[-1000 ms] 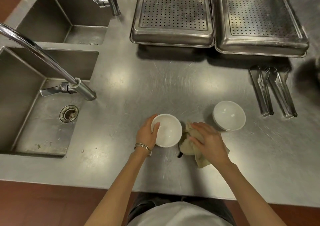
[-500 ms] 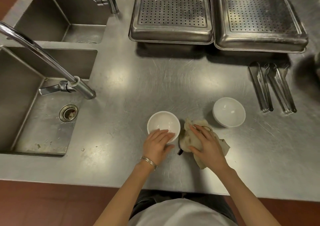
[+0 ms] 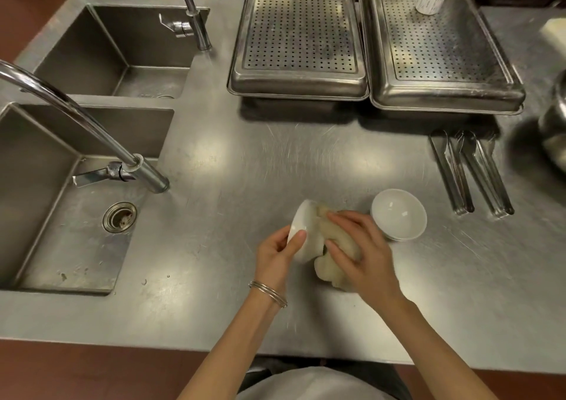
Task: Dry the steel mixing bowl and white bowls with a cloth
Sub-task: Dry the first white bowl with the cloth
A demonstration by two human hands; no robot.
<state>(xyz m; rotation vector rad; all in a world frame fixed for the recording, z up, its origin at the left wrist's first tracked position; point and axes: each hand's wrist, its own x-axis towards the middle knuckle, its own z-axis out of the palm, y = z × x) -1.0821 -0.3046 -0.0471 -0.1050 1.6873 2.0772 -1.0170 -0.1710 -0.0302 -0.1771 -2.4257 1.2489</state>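
Left grip has thumb and fingers curled round a white bowl, tipped on its side at the near middle of the counter. The bowl's mouth faces right, its base faces left, and the rim runs near-to-far. Right grip is bunched round the beige cloth, pressing it into that mouth. The stacked white bowls sit upright just to the right. The steel mixing bowl is way off at the right edge.

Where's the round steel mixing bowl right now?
Head view: the round steel mixing bowl sits at the far right edge, partly cropped, right of the steel tongs.
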